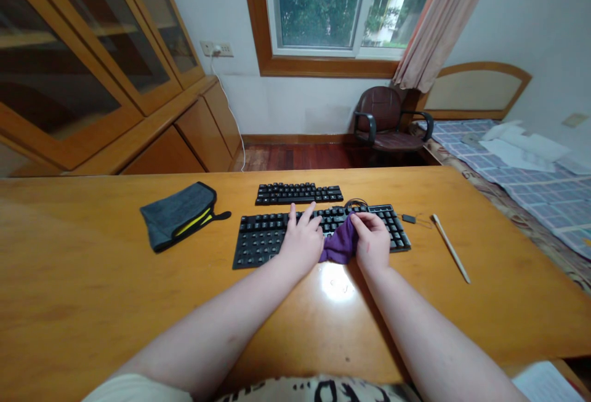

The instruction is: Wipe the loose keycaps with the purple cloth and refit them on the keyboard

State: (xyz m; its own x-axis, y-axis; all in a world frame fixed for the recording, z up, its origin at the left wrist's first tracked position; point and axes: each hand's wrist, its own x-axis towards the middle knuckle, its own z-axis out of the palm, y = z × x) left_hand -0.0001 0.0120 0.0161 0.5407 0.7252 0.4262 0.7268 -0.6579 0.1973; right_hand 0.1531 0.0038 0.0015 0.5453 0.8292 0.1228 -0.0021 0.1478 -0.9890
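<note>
A black keyboard (258, 248) lies on the desk in front of me, many keycaps gone from its left part. My left hand (302, 236) rests over its middle with the fingers spread. In my right hand (372, 242) a purple cloth (340, 245) is pinched between thumb and fingers, bunched over the keyboard's right-middle keys. Loose black keycaps (298, 193) stand in rows just behind the keyboard. The keys under my hands and the cloth are hidden.
A folded grey cloth (178, 214) with a yellow inner side lies at left. Right of the keyboard are a small dark tool with thin wire loops (409, 218) and a pale stick (450, 248). Beyond the desk stand an office chair (383, 112) and a bed (517, 162).
</note>
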